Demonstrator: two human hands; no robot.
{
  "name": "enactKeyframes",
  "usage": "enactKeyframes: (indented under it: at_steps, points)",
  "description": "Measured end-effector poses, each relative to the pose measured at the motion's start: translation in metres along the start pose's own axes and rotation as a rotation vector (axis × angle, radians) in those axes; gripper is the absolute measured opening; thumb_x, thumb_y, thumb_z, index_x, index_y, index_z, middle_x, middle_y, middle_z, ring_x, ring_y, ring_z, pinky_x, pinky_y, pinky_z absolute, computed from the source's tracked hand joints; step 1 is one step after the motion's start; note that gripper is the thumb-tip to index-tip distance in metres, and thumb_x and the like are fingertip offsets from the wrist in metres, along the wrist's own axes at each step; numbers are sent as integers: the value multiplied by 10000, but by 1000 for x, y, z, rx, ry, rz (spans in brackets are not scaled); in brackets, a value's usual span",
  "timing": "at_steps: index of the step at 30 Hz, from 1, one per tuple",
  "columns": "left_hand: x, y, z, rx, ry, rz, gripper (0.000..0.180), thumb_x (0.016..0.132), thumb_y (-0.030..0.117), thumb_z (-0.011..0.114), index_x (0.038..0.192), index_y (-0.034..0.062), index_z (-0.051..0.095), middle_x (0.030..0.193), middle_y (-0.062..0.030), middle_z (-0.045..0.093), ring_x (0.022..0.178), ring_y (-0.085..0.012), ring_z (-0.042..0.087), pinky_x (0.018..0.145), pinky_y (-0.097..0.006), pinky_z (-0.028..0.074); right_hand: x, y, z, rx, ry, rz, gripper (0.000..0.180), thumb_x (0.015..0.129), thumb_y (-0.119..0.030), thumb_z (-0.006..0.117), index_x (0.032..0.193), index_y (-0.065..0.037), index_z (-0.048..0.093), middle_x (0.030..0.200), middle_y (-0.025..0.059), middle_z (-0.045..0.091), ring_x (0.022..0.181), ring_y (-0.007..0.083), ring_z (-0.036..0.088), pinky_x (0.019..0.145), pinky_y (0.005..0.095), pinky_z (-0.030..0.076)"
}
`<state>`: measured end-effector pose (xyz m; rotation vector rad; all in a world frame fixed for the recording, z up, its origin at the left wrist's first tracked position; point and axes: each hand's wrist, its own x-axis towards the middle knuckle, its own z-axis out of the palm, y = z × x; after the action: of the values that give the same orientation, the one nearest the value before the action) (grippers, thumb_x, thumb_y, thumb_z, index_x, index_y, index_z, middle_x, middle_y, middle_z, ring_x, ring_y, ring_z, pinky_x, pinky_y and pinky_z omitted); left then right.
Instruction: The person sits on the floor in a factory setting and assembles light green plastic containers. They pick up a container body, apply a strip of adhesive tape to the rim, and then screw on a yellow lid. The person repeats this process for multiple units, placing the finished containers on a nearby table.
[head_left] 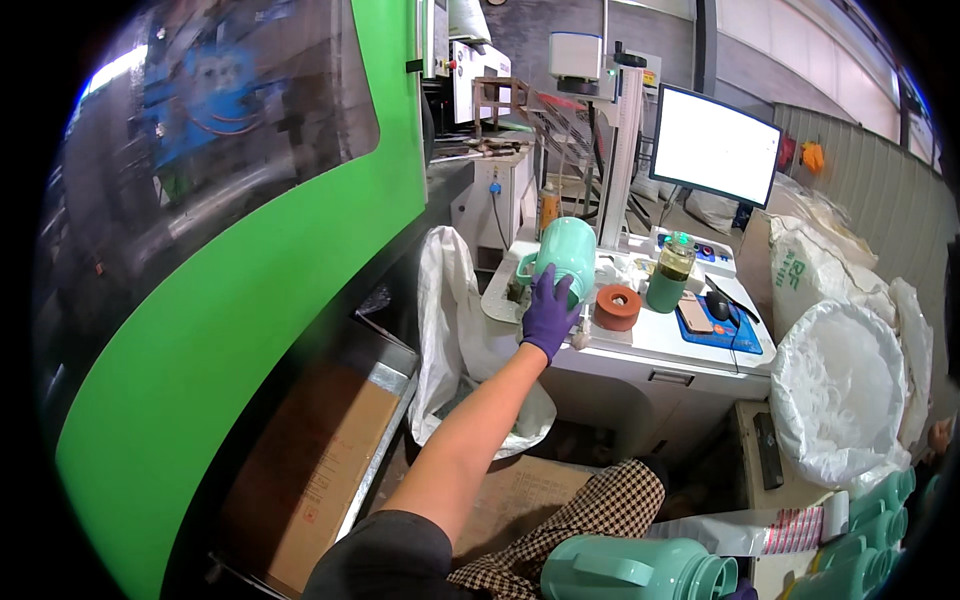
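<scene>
My left hand [551, 315], in a purple glove, grips the near end of a mint-green plastic jug [567, 247]. This jug is tilted over the white workbench, below the marking machine's head [576, 57], and its handle points left. A second mint-green jug [625, 567] lies sideways at the lower edge, close to me, handle upward and mouth to the right. Beside that mouth only a sliver of my right hand's purple glove [743, 591] shows; it appears to hold the jug, though its fingers are mostly hidden.
On the workbench [640, 335] are a tape roll [617, 307], a bottle of green liquid [669, 274], a phone [694, 313] and a mouse [717, 305]. A monitor [716, 145] stands behind. White sacks [840, 375] and several jugs [875, 530] fill the right; a green machine [250, 270] borders the left.
</scene>
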<state>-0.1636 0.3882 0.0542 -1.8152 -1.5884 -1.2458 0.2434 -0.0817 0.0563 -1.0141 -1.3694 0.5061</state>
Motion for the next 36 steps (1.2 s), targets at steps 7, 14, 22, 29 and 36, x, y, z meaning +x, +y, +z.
enactKeyframes:
  at_steps: [7, 14, 22, 29, 36]
  points:
    - [5, 14, -3, -54, 19, -31, 879, 813, 328, 818, 1519, 105, 344, 1551, -181, 312, 1392, -504, 385, 1117, -502, 439, 23, -38, 14, -10, -209, 28, 79, 818, -71, 705, 859, -20, 661, 875, 94, 658, 833, 221, 606, 776, 341, 479]
    - [-35, 60, -114, -564, -151, -61, 791, 846, 395, 802, 1472, 48, 466, 1432, -208, 498, 1382, -408, 444, 1140, -496, 384, 11, -50, 22, -125, -213, -61, 302, 790, -224, 851, 907, -35, 647, 931, 132, 651, 830, 262, 629, 752, 359, 492]
    - [-112, 172, -338, -834, -586, 472, 1038, 682, 547, 870, 1460, -12, 470, 1369, -204, 553, 1310, -403, 511, 1197, -553, 265, 49, -76, 99, -218, -248, -218, 280, 827, -239, 827, 972, -44, 690, 900, 114, 661, 802, 266, 640, 731, 362, 517]
    - [-146, 141, -330, -741, -572, 61, 964, 644, 393, 923, 1417, 48, 462, 1356, -179, 569, 1290, -398, 479, 1134, -540, 302, 59, -57, 177, -245, -439, -534, 434, 805, -298, 828, 1168, -110, 681, 829, 40, 529, 727, 212, 551, 669, 366, 444]
    - [-129, 125, -330, -436, -393, 244, 808, 716, 377, 890, 1363, 36, 548, 1337, -162, 635, 1271, -359, 590, 1200, -574, 241, 64, -51, 181, -126, -506, -540, 521, 854, -255, 777, 1313, -62, 626, 1085, 100, 641, 846, 242, 633, 737, 354, 513]
